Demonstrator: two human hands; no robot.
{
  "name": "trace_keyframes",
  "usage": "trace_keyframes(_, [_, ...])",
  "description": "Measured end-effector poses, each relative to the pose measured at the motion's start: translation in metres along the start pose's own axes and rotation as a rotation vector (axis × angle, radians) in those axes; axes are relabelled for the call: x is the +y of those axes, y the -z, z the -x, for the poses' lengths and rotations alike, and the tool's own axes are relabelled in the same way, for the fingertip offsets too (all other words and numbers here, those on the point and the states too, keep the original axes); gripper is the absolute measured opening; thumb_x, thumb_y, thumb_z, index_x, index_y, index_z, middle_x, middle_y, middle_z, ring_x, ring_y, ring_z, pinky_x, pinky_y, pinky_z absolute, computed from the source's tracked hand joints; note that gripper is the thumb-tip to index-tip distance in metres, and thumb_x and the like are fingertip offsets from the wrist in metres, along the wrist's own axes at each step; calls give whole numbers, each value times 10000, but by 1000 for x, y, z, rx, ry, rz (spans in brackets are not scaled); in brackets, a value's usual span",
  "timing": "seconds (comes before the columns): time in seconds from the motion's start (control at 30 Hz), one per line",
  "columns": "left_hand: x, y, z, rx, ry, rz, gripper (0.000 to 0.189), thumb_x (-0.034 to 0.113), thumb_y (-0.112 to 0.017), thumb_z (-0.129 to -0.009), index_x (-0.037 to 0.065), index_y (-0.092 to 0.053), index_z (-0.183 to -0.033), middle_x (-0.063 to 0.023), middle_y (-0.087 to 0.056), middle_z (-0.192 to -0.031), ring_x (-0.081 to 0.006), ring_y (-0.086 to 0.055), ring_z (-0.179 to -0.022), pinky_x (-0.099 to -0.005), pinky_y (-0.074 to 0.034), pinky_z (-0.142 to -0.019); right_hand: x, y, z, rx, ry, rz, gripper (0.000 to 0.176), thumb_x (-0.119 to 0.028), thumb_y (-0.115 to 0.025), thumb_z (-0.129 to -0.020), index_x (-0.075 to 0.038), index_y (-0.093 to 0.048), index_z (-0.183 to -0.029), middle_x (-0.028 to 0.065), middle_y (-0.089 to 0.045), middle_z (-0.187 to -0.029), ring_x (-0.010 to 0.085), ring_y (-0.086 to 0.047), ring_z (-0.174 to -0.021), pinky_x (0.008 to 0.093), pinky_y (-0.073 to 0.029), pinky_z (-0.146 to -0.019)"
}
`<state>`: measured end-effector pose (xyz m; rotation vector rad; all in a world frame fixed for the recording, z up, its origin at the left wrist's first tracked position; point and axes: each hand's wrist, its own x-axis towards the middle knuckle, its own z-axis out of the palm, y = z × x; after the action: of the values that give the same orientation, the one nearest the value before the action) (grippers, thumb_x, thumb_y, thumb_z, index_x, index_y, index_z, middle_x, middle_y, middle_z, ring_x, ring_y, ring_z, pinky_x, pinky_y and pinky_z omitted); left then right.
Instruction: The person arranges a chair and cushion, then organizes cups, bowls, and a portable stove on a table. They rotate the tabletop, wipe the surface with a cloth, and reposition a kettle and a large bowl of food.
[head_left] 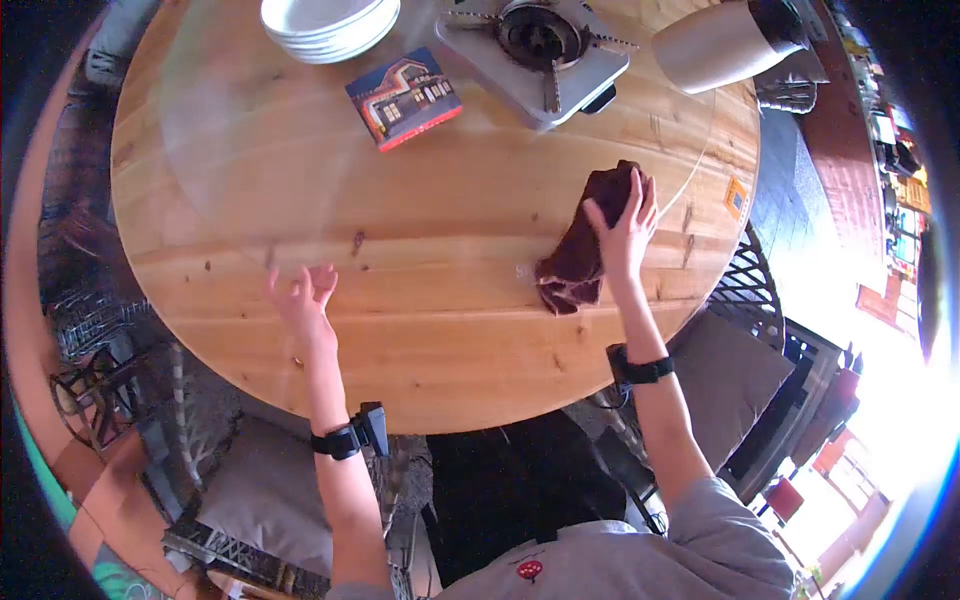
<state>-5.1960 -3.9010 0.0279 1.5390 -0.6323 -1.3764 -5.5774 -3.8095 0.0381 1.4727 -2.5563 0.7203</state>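
Right hand [625, 232] was up on the far right of the round wooden table [430, 330], and I had it flat on the dark brown cloth [578, 262]. Its fingers were spread wide over the cloth's upper end, palm down, with nothing pinched. The cloth lay crumpled in a long strip from under those fingertips down toward the near edge. Its lower end was bunched and clear of the hand.

Left hand [300, 300] was on the other side, well apart from the cloth, near the table's front edge. It was open, fingers loosely fanned and a little curled, holding nothing. I could not tell whether it touched the wood or hung just over it. There was a black band on each wrist, left [345, 438] and right [640, 370].

At the far side of the table sat a stack of white plates [330, 25]. Just beside them, toward me, lay a flat box [404, 98] with a house printed on it. To the right of that stood a grey portable gas stove [540, 50], its burner bare. A beige vessel [720, 45] with a dark top sat at the far right rim. A small orange sticker [736, 197] showed on the wood near the right edge, just beyond the cloth. Grey seat cushions [730, 380] were below the table's edge.
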Motion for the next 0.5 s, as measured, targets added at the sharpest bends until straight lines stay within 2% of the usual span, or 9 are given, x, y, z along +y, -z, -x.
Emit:
trace_keyframes(0.03, [0, -6, 0, 71, -10, 15, 403, 188, -521, -856, 49, -319, -1176, -139, -511, -943, -220, -568, -795, -409, -471, -787, -14, -9, 2, 44, 28, 78, 762, -354, -683, -661, -70, -322, -1269, 235, -292, -1278, 393, -310, -1151, 488, -255, -959])
trace_keyframes(0.1, [-3, -15, 5, 207, -22, 43, 380, 166, -540, -843, 39, -335, -1137, -115, -541, -834, -213, -574, -737, -408, -482, -750, -38, -11, 11, -30, 22, 6, 892, -389, -718, -591, -83, -270, -1299, 264, -235, -1297, 428, -278, -1158, 525, -238, -958])
trace_keyframes(0.17, [-11, 1, -4, 54, -13, 26, 326, 156, -548, -835, 42, -364, -1079, -90, -532, -801, -204, -567, -731, -398, -486, -747, -67, -14, 28, -146, 67, 10, 952, -365, -747, -536, -95, -260, -1308, 259, -206, -1317, 426, -245, -1189, 531, -220, -968])
trace_keyframes(0.2, [-15, 8, -8, -23, -13, 20, 299, 151, -551, -830, 43, -379, -1050, -78, -527, -784, -199, -564, -727, -394, -488, -745, -87, -10, 34, -227, 73, -46, 952, -353, -750, -531, -97, -262, -1308, 256, -194, -1325, 427, -229, -1202, 532, -210, -974])
trace_keyframes(0.27, [-19, 14, -10, -37, 37, 52, 262, 140, -557, -824, 47, -396, -1009, -72, -505, -827, -194, -556, -723, -394, -490, -743, -118, -13, 44, -296, 158, -161, 905, -339, -730, -555, -113, -279, -1307, 255, -178, -1338, 419, -214, -1217, 537, -201, -979])
trace_keyframes(0.37, [-13, 10, -2, 11, 53, 60, 213, 130, -561, -820, 54, -412, -951, -61, -481, -868, -191, -551, -716, -395, -490, -748, -149, -22, 53, -407, 328, -284, 762, -299, -710, -584, -222, -374, -1263, 195, -216, -1348, 396, -222, -1223, 543, -204, -972])
trace_keyframes(0.47, [-15, 6, 9, 7, 65, 91, 189, 118, -560, -821, 59, -413, -923, -52, -479, -864, -194, -553, -712, -393, -490, -751, -143, -2, 42, -436, 302, -239, 701, -289, -717, -566, -265, -438, -1209, 148, -279, -1325, 377, -262, -1202, 519, -225, -965])
trace_keyframes(0.5, [-16, 9, 11, -8, 72, 108, 184, 113, -559, -822, 60, -411, -918, -50, -481, -858, -195, -554, -711, -391, -490, -752, -134, 6, 33, -327, 196, -247, 699, -286, -730, -532, -265, -467, -1180, 116, -329, -1290, 347, -318, -1158, 505, -251, -941])
